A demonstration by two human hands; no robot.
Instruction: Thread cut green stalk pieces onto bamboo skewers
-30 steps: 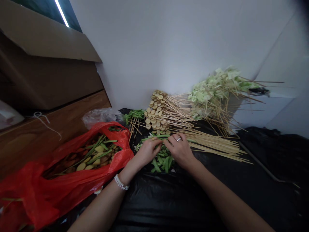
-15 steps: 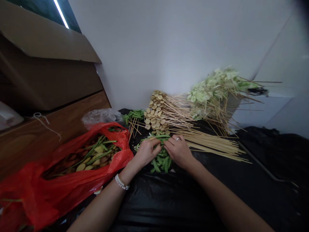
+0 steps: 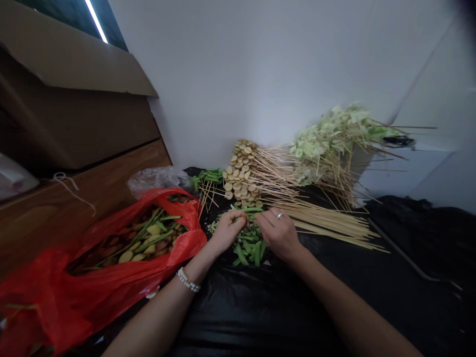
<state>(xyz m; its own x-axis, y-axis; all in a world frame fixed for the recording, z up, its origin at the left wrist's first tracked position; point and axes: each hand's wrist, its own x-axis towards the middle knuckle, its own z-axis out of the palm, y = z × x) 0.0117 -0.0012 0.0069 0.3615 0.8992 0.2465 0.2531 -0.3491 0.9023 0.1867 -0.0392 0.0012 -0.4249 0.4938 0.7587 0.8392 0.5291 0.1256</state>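
Close together over a pile of cut green bean pieces (image 3: 247,250), my two hands are closed in pinches. The fingertips of my left hand (image 3: 227,230), with a beaded bracelet on its wrist, grip one end of a green bean that the fingers mostly hide. My right hand (image 3: 278,232), wearing a ring, pinches at the same spot from the other side, its fingertips almost touching the left ones. Small pale scraps (image 3: 212,227) lie beside the left hand. Just beyond the hands are skewered potato slices (image 3: 241,183), and bare bamboo skewers (image 3: 330,220) lie to the right.
A red plastic bag (image 3: 188,243) with potato pieces and green stalks lies open at left. Skewered cabbage leaves (image 3: 327,131) lean at back right. Skewered green beans (image 3: 210,176) and a clear plastic bag (image 3: 158,179) sit behind. A cardboard box (image 3: 74,124) stands far left; black plastic (image 3: 253,307) covers the surface.
My fingers have curled tighter and the fingertips have drawn in toward each other above the pile. The view has shifted very slightly; the surrounding things stay put.
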